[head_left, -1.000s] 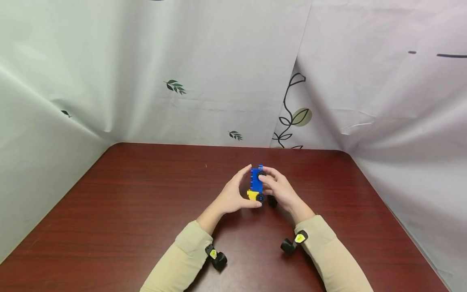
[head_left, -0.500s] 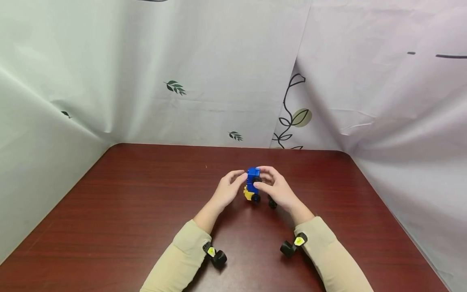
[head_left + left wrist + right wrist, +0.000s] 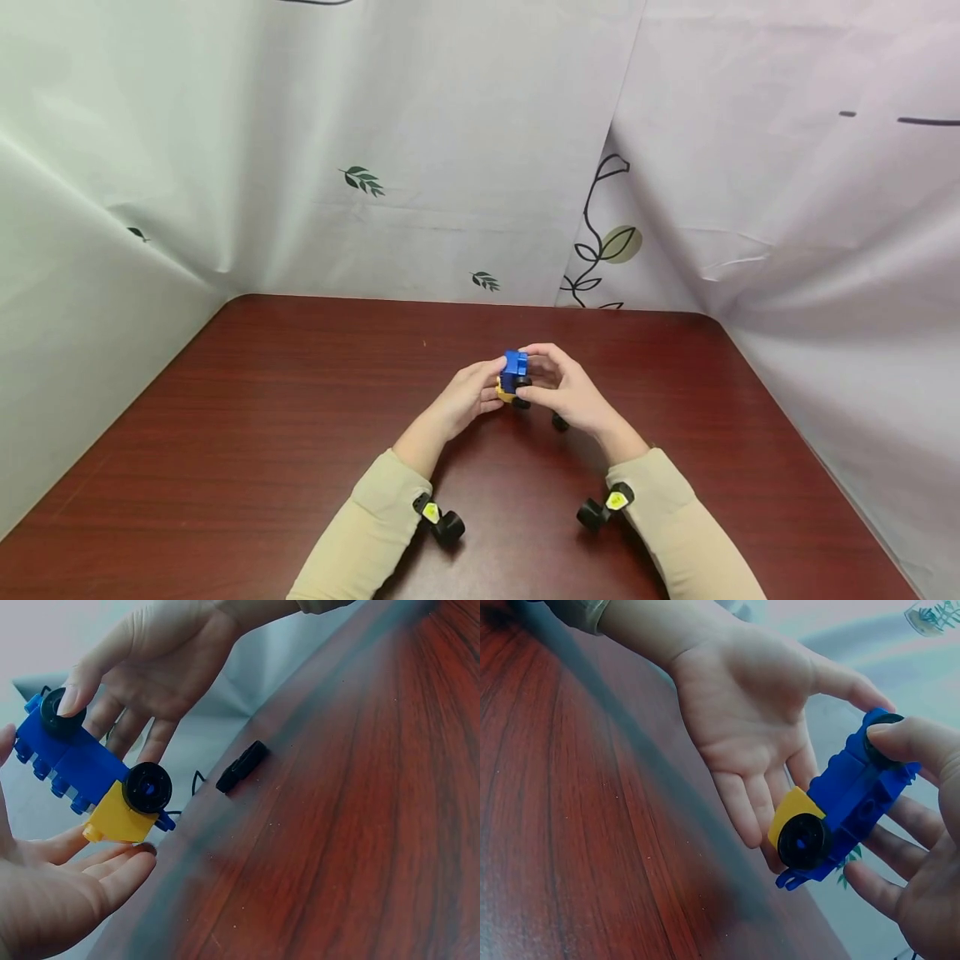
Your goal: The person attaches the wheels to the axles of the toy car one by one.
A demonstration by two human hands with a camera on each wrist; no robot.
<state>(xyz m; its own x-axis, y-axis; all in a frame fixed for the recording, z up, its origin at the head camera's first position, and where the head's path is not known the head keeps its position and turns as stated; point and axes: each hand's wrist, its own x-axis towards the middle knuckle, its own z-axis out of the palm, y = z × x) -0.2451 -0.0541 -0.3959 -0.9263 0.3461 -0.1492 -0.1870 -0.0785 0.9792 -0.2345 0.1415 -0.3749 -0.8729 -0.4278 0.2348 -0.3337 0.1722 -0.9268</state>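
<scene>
I can see a little blue and yellow toy car [image 3: 847, 784] up between a person's two hands, over the brown table [image 3: 322, 467]. It is tipped, with its yellow end [image 3: 120, 815] low and its blue end high. The right hand [image 3: 573, 396] is the one with the real hold. Its thumb presses on the black wheel near the high end [image 3: 60, 726], and its other fingers reach round the far side of the car. The left hand [image 3: 457, 404] is spread wide on the other side, the side with the bumps. Its thumb is up at the blue end and its fingers are nearly straight by the yellow end. They look like they touch or almost touch, but I can't tell if they bear any weight. The other black wheel [image 3: 147, 787] is low down, next to the yellow part, with no thumb on it. A small black thing [image 3: 242, 766] is near the right hand, and I can't tell what it is. I think this is the part where the car is held up and turned about in both hands. The next move, I'd say, needs the right thumb and fingers to keep their squeeze, and the left hand to curl in snugly if it is to help. If the thumb slides off that round wheel, the car might tip and drop.
</scene>
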